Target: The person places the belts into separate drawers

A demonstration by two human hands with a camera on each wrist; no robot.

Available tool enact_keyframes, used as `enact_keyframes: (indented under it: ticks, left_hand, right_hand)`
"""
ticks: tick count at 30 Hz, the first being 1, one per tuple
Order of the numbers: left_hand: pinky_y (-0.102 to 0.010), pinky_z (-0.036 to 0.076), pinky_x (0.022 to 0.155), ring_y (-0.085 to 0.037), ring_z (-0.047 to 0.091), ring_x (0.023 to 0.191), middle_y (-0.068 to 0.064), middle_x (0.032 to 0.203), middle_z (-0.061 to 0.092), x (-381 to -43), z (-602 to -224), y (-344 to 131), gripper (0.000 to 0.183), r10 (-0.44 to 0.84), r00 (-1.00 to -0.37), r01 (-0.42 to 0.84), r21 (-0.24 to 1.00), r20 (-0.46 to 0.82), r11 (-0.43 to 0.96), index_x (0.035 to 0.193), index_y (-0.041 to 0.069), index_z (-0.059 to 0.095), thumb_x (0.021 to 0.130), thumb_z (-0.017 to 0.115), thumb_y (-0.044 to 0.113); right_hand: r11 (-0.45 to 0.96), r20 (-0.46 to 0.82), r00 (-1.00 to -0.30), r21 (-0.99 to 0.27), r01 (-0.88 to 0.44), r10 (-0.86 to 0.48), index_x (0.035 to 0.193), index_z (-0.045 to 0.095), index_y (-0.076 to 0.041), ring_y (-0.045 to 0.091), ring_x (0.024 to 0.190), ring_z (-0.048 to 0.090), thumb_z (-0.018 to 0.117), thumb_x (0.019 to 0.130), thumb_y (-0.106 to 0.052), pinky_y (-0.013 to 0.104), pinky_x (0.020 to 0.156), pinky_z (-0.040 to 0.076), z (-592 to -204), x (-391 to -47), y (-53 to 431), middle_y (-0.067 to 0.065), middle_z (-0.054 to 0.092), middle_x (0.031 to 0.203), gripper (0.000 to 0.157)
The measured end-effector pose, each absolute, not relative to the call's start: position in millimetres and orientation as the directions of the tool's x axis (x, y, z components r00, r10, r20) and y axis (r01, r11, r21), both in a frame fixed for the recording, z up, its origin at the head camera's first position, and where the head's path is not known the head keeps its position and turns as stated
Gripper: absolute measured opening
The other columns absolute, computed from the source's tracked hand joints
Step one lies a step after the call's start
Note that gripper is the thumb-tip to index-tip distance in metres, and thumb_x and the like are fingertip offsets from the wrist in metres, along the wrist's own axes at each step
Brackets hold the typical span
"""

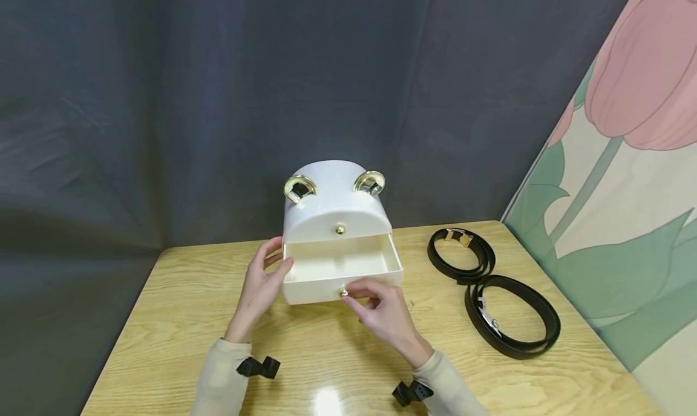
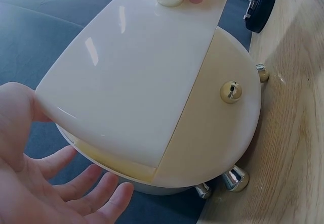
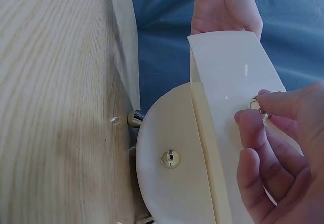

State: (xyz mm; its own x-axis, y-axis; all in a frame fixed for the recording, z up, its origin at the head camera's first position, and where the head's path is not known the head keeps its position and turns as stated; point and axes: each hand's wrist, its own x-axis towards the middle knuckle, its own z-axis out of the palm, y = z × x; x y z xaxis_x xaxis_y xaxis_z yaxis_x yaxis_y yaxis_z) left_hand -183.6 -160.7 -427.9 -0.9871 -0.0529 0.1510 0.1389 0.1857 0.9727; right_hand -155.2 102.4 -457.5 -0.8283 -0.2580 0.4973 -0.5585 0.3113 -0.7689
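A glossy white rounded drawer box (image 1: 337,189) stands at the back of the table, with two gold rings on its top. One drawer (image 1: 340,260) is pulled out, its pale inside showing. My right hand (image 1: 383,313) pinches the small gold knob (image 3: 254,104) on that drawer's front between thumb and fingertips. At the drawer's left side is my left hand (image 1: 264,286), thumb at the front corner and loosely spread fingers (image 2: 88,188) along the box. Below the drawer, a lower panel (image 2: 212,123) carries another gold knob (image 2: 231,92).
Two coiled black belts lie at the right of the table: one with a gold buckle (image 1: 486,253) farther back, one with a silver buckle (image 1: 530,347) nearer. Gold feet (image 2: 236,178) raise the box off the wooden table (image 1: 185,319). A dark curtain (image 1: 229,113) hangs behind.
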Motion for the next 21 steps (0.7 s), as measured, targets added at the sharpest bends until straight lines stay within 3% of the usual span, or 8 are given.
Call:
enact_keyframes:
  ticks: [11,18,21]
  left_hand:
    - [-0.054,0.048,0.115,-0.038,0.050,0.145,-0.016,0.161,0.047,-184.2,-428.6,-160.9,0.054,-0.050,-0.987,0.141,0.972,0.153,0.186,0.157,0.009,0.046,0.107,0.065,0.014]
    - [-0.056,0.048,0.116,-0.039,0.050,0.145,-0.017,0.161,0.047,-183.7,-428.6,-161.5,0.054,-0.051,-0.986,0.146,0.971,0.158,0.188,0.157,0.008,0.046,0.106,0.065,0.013]
    - [-0.057,0.048,0.115,-0.039,0.050,0.145,-0.017,0.161,0.047,-183.9,-429.2,-161.6,0.054,-0.050,-0.985,0.151,0.971,0.163,0.187,0.157,0.008,0.046,0.106,0.065,0.013]
  right_hand:
    - [0.316,0.507,-0.822,-0.760,-0.568,-0.259,0.108,0.081,-0.009,-0.001,0.051,0.059,0.085,0.090,-0.008,0.020,0.045,0.052,-463.1,-157.5,108.0,0.007,0.082,0.087,0.018]
    - [0.307,0.501,-0.821,-0.764,-0.568,-0.273,0.108,0.081,-0.010,0.017,0.051,0.065,0.084,0.092,-0.009,0.021,0.047,0.054,-464.7,-158.2,112.1,0.007,0.082,0.088,0.016]
    - [0.315,0.488,-0.829,-0.769,-0.556,-0.272,0.107,0.081,-0.010,0.016,0.050,0.065,0.084,0.092,-0.010,0.022,0.046,0.054,-466.0,-158.2,114.4,0.007,0.082,0.088,0.016]
